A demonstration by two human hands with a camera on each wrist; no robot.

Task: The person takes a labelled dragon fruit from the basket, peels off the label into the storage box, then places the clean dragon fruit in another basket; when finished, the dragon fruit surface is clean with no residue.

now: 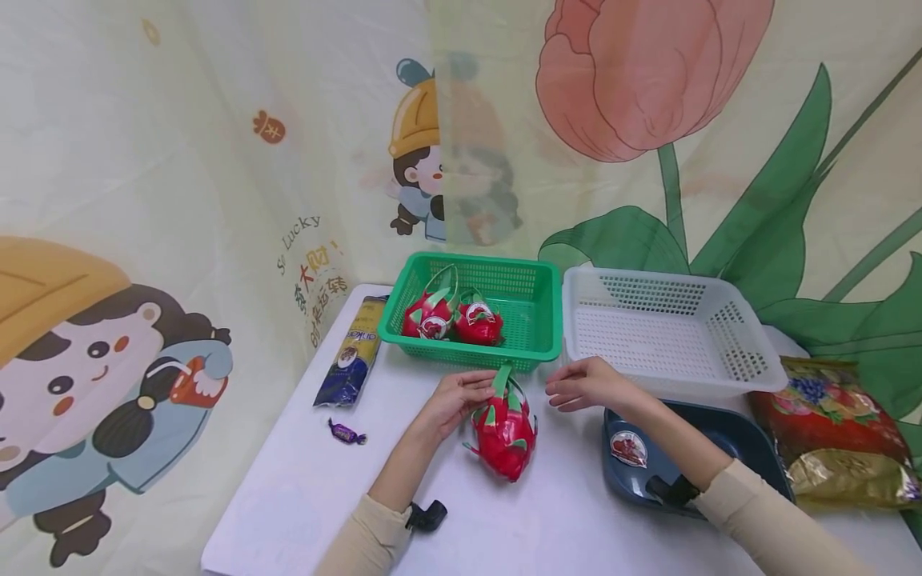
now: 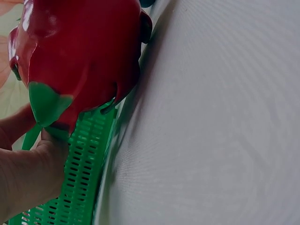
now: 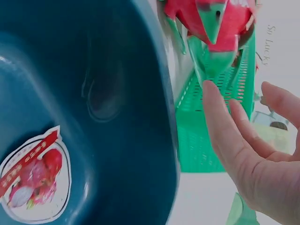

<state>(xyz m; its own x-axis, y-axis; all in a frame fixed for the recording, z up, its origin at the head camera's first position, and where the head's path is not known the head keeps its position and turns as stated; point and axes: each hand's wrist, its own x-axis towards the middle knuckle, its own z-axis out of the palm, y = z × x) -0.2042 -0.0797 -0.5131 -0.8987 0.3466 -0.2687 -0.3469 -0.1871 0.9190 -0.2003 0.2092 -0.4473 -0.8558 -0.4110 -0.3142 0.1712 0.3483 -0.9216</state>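
Note:
A red toy dragon fruit (image 1: 507,440) with green leaf tips is over the middle of the white table. My left hand (image 1: 461,398) pinches it by the green leaves at its top, between thumb and fingers; its lower end points toward me. To its right, my right hand (image 1: 587,386) is held apart from it, fingers extended and holding nothing, above the rim of a dark blue basin (image 1: 735,448). A round label (image 3: 37,176) with a dragon fruit picture lies inside that basin. Behind the hands, a green basket (image 1: 529,324) holds two more dragon fruits (image 1: 479,322) with round labels.
A white basket (image 1: 648,344) stands right of the green one. At the far right lies a red and gold bag (image 1: 839,432). On the left are a yellow and blue packet (image 1: 353,352) and a purple wrapped candy (image 1: 347,433). A printed curtain (image 1: 324,96) hangs behind the table.

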